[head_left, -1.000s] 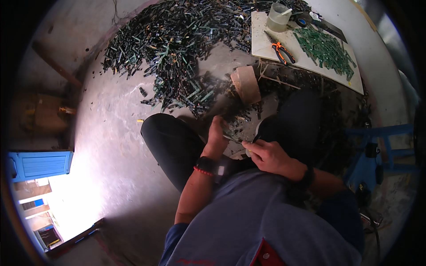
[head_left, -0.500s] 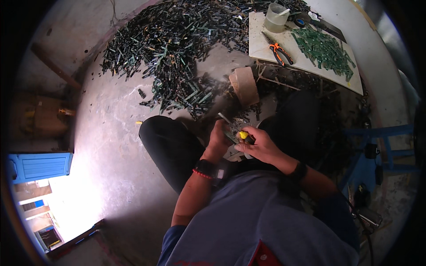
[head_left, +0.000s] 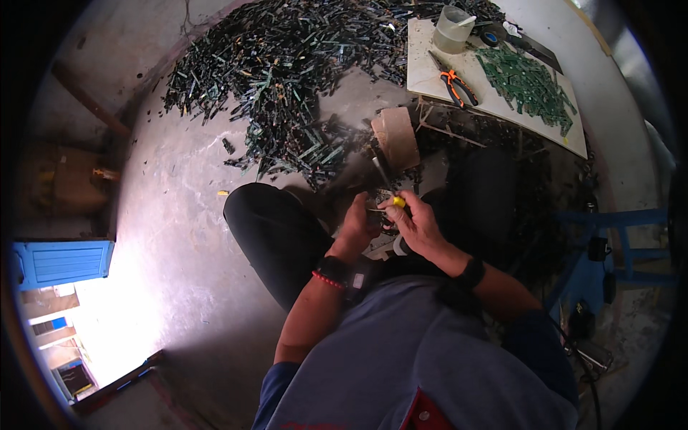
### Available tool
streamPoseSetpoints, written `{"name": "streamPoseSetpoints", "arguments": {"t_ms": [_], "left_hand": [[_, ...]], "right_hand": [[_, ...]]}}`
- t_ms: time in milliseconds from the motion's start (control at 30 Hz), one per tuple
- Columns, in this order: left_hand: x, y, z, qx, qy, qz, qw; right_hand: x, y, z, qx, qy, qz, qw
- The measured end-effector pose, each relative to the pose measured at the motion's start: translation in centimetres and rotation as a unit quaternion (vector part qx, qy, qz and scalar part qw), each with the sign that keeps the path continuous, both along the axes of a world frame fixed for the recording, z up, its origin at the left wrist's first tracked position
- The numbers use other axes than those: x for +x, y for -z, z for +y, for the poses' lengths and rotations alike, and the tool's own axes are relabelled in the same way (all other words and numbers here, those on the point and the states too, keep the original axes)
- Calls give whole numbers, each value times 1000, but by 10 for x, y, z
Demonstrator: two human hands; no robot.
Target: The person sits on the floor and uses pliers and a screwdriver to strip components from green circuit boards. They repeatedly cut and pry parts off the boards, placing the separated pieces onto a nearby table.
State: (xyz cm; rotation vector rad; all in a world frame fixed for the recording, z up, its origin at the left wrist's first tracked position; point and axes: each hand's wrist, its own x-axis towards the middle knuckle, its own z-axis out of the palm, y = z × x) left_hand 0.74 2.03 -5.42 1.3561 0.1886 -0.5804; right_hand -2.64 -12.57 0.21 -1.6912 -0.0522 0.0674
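Observation:
My right hand [head_left: 418,223] is closed round a screwdriver [head_left: 398,202] with yellow on its handle. Its slim shaft points up and away from me, above the space between my knees. Close beside it, my left hand [head_left: 354,231] is curled, fingers bent inward near the tool. A small piece seems pinched there, but the fingers and dim light hide what it is. Past my hands lies a large heap of dark green and black strips [head_left: 287,100] on the floor. A pile of green strips [head_left: 527,86] lies on the low white-topped table [head_left: 423,79] at the far right.
Pliers [head_left: 456,87] with orange-and-black handles, a clear tub [head_left: 453,32] and a roll of black tape [head_left: 490,38] sit on the table. A brown cardboard piece [head_left: 396,140] stands before it. A blue stool [head_left: 623,240] is at the right.
The screwdriver has swung up, its shaft now steeper and pointing farther away from me. My right hand has risen slightly and turned; my left hand has barely moved.

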Motion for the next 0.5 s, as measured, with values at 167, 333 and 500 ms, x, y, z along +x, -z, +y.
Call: {"name": "streamPoseSetpoints", "arguments": {"t_ms": [167,333,500], "left_hand": [[5,-12,6,66,59,27,996],[-5,13,15,147,85,-256,952],[-6,45,13,58,77,-256,962]], "right_hand": [[-1,13,3,75,61,36,995],[6,8,0,69,54,64,994],[-9,-23,-6,110,-10,142,984]]}}
